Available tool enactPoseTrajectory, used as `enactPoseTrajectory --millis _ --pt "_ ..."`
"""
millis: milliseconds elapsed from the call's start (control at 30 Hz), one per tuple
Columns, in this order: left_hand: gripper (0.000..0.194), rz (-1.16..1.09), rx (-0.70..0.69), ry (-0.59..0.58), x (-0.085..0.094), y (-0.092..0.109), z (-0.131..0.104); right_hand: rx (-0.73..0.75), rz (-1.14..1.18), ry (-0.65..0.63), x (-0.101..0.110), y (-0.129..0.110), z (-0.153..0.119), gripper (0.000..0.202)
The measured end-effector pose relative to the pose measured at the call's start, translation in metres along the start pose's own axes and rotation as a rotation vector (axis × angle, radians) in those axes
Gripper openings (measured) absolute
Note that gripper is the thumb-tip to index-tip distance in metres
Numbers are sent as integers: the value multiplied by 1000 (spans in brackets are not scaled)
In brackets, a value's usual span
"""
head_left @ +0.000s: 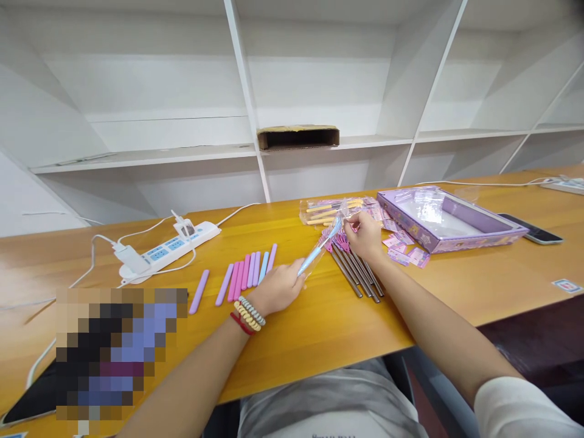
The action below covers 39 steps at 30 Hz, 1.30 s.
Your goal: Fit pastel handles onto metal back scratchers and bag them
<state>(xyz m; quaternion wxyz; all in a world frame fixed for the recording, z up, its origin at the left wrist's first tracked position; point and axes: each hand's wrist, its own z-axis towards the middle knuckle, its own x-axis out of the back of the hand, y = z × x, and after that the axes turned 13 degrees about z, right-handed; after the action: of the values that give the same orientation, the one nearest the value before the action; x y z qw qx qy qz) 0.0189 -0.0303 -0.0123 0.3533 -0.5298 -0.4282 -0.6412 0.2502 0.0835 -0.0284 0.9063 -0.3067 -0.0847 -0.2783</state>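
Observation:
My left hand (279, 288), with bracelets at the wrist, is closed round the lower end of a light-blue stick in clear wrapping (314, 252). The stick slants up and to the right. At its upper end, my right hand (364, 234) pinches the clear wrapping with thumb and fingers. Metal rods with pink tops (358, 271) lie below my right hand. Left of my left hand, several pink, purple and blue tubes (246, 272) lie in a row. Behind the hands are wrapped yellow-handled pieces (322, 213).
A purple open box (474, 236) stands at the right, with small printed cards (404, 246) beside it and a phone (533, 230) behind. A white power strip (171, 248) with cables lies at the left. White shelves (319, 73) hold a cardboard box (298, 138).

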Motion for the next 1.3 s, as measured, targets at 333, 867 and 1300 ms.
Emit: enactPoseTrajectory --millis 333,867,1300 --pt "39 26 -125 171 -2 -13 1 -26 143 188 7 14 10 11" --pt "34 -82 91 329 8 -33 6 -4 295 92 17 4 12 19" --pt "34 -146 49 325 8 -29 4 -105 183 31 0 12 3 14"
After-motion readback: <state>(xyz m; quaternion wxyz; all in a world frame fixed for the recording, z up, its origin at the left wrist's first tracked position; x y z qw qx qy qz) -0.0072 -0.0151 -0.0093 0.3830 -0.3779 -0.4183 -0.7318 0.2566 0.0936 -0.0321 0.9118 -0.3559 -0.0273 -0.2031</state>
